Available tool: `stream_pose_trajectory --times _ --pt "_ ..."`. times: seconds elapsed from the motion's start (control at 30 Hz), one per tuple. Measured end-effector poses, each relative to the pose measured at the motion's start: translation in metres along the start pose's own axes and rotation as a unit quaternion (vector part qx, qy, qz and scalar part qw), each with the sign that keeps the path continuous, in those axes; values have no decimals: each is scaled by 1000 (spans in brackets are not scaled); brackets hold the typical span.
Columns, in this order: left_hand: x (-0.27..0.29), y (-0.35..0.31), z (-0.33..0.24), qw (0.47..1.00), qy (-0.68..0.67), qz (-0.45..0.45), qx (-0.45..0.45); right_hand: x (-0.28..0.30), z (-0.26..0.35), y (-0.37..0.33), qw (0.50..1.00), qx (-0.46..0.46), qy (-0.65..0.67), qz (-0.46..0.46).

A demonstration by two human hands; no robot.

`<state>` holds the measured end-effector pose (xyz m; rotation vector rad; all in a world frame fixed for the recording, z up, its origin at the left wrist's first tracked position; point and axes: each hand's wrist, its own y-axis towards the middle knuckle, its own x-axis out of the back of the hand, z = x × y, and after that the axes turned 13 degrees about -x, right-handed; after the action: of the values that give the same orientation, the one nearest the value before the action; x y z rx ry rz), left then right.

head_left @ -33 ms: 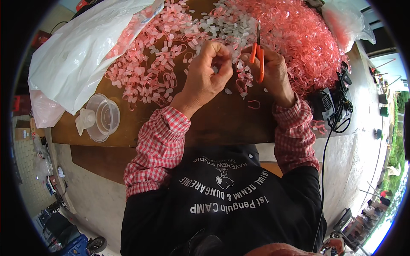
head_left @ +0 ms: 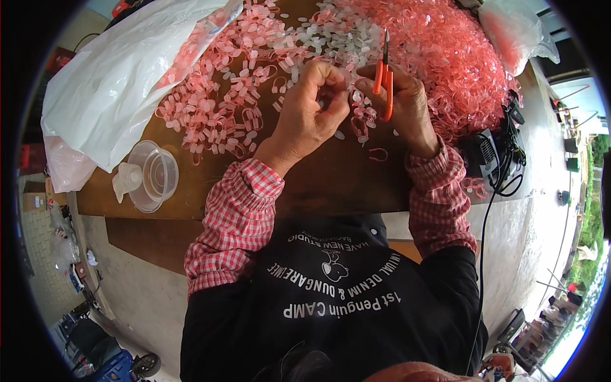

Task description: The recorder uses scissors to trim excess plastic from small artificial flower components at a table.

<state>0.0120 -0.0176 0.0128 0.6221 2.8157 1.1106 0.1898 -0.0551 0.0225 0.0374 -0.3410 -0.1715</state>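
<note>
My right hand (head_left: 407,108) holds small scissors (head_left: 387,83) with orange handles, their dark blades pointing away from me. Its thumb and forefinger reach toward my left hand (head_left: 312,105), which is closed in a pinch. What the left fingertips hold is too small and blurred to make out. Beneath and between the hands lie small pink plastic loops (head_left: 360,122) with oval tabs. One curved pink loop (head_left: 379,155) lies apart, nearer to me. Beyond the hands are pale oval plastic pieces (head_left: 337,35).
A large heap of pink plastic pieces (head_left: 452,76) covers the table's right; looser ones (head_left: 210,114) spread left. A white plastic bag (head_left: 121,76) and a clear round tub (head_left: 159,176) are at left. A black adapter with cables (head_left: 490,153) sits at the right edge.
My right fingertips have shifted slightly left, and my left thumb slightly right, so the two hands are a little closer. The scissors stay in my right hand.
</note>
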Motion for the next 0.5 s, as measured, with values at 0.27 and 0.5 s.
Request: stream_pose_trajectory --times 0.27,0.5 --pt "-5 -4 0 990 -113 34 78 1 2 -1 988 11 110 105" --pt "-2 -3 -1 982 -154 31 102 4 11 -3 968 -67 183 157"
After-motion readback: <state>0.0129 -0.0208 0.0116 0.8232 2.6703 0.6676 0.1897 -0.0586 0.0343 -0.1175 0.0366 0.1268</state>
